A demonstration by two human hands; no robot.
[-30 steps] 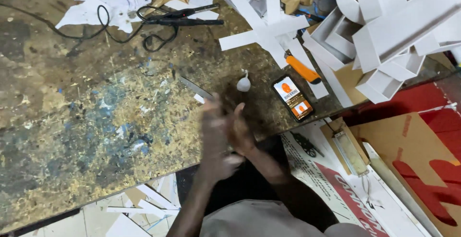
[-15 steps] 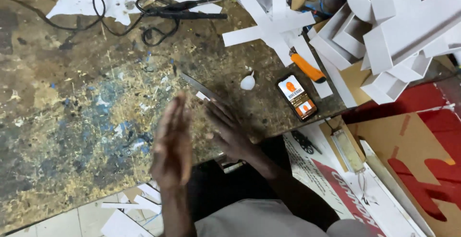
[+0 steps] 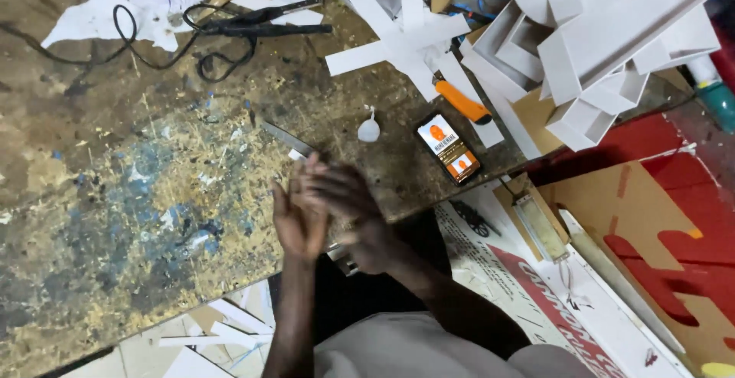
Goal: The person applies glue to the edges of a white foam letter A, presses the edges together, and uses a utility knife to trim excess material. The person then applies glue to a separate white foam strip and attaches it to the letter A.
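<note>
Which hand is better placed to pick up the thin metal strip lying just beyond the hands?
Probably the left hand: its fingertips end right beside the thin metal strip on the worn wooden workbench. The right hand overlaps it, slightly farther right.

Your view is evenly and fairly brightly lit from above, with no hard shadows on the desk (image 3: 138,194). The white strips (image 3: 612,33) at upper right come close to washing out, and the phone screen (image 3: 449,148) glows against the dull wood. Your left hand (image 3: 298,213) and right hand (image 3: 348,202) are smeared by motion blur, fingers hard to separate. The space under the desk edge is dark. Corners look slightly stretched and soft.
</note>
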